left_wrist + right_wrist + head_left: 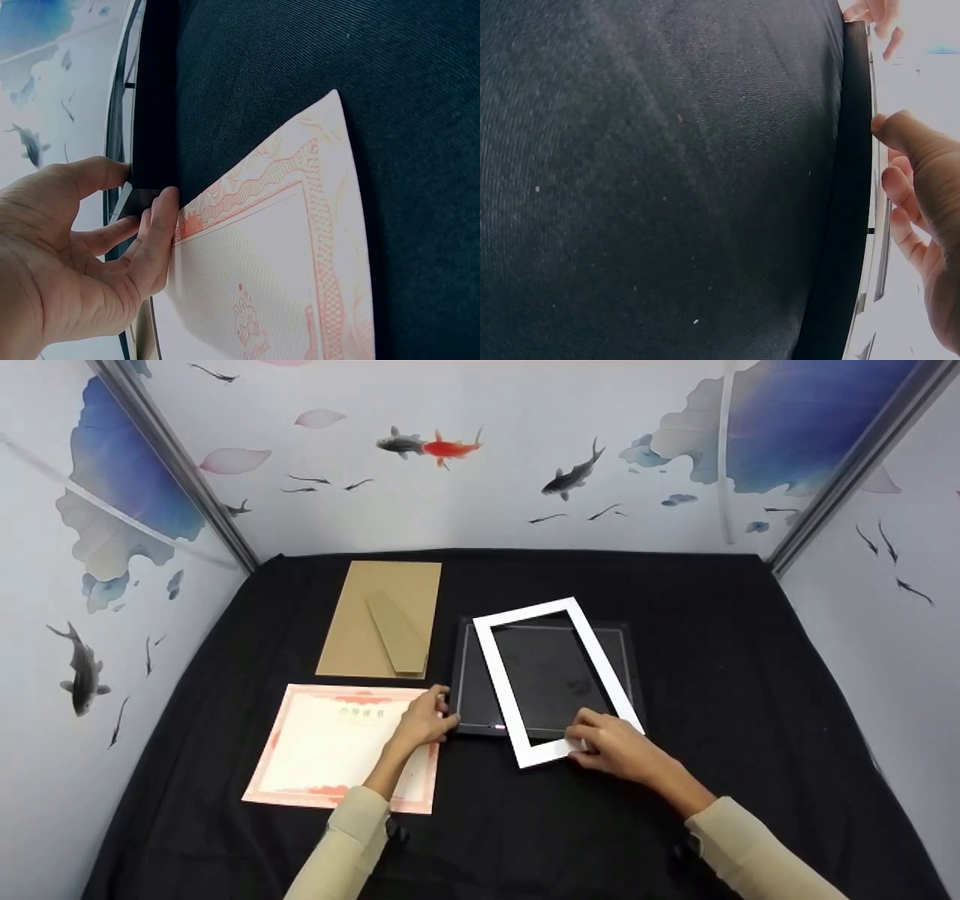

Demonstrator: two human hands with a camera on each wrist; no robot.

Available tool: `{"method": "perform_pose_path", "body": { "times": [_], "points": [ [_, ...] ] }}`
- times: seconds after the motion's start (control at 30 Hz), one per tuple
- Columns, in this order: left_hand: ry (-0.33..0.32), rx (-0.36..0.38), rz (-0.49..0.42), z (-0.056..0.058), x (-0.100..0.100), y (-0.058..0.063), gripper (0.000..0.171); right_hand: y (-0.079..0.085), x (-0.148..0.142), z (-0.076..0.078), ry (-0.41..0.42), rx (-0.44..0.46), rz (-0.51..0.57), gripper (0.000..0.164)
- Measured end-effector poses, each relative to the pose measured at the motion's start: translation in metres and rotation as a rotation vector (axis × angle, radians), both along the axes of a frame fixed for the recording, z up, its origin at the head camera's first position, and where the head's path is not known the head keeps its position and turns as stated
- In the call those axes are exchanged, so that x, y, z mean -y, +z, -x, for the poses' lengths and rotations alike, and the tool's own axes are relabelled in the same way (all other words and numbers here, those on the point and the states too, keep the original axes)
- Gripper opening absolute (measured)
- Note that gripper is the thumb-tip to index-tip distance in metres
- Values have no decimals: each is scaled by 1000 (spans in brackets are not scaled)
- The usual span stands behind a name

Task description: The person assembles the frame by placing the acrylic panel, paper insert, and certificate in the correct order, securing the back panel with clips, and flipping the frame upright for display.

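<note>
A black picture frame (458,675) lies flat on the dark cloth. Askew across it is a white rectangular mat (504,682), its near end reaching past the frame's front edge. My left hand (426,721) holds the frame's near left corner; in the left wrist view, thumb and fingers (159,232) sit about that corner. With my right hand (619,750) I pinch the mat's near edge by its right corner. In the right wrist view, the right thumb (900,131) is at the frame's dark side (849,187).
A red-bordered certificate (322,746) lies under the left wrist. Behind it is a brown backing board (343,622) with a fold-out stand (397,637). Printed white panels (510,510) enclose the black-clothed table (712,660) at the back and sides.
</note>
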State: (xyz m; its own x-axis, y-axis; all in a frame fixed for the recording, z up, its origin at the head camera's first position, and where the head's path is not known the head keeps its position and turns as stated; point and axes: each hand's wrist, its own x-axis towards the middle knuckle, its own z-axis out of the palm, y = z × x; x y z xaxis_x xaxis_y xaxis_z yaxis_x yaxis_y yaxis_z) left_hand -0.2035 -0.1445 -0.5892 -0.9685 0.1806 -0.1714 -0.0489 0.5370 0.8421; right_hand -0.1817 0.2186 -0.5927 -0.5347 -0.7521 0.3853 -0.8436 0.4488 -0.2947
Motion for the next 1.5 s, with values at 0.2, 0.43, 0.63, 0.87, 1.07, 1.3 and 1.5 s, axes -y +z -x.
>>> {"method": "perform_pose_path", "body": {
  "times": [0.2, 0.43, 0.63, 0.87, 1.07, 1.3, 1.5],
  "points": [
    [4, 3, 0, 1, 0, 2, 56, 0, -3, 0, -13, 37, -14, 20],
    [14, 25, 4, 1, -1, 2, 55, -2, -13, 4, -37, 53, 91, 25],
    [13, 20, -16, 0, 0, 2, 55, -3, -36, 10, -313, 57, 237, 25],
    [13, 27, -6, 1, 0, 2, 54, -2, -52, 13, -679, 168, 253, 32],
    [14, 24, -4, 0, -1, 1, 55, -3, -52, 13, -815, 259, 185, 41],
    [10, 25, 3, 1, 1, 1, 55, 1, -49, 12, -844, 291, 157, 37],
    [11, 33, -10, 1, 1, 1, 55, -1, -48, 12, -853, 315, 174, 31]
  ]
}}
